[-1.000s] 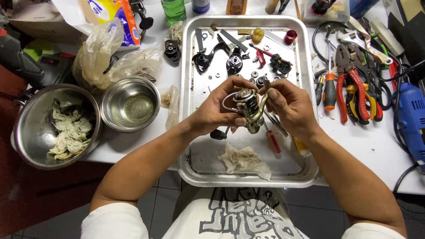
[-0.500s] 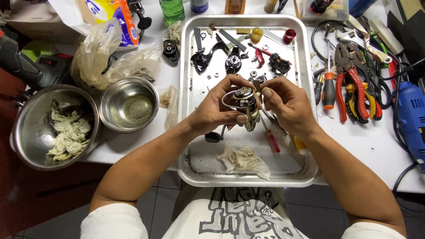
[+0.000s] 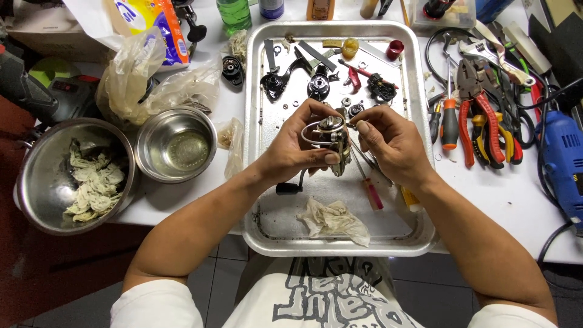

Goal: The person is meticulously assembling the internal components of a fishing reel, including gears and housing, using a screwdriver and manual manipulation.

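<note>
Both forearms enter from the lower edge, bare to the short white sleeves, and converge toward the centre. The left hand (image 3: 297,149) is curled, palm turned inward toward the right hand, its fingers arched over the top and its thumb pressed flat along the lower side, closed in a firm grasp. The right hand (image 3: 392,146) lies just beside it, knuckles up, wrist slightly bent; its index finger and thumb are pinched together at the tips, pointing toward the left hand's fingers, while the remaining fingers fold loosely beneath the palm.
</note>
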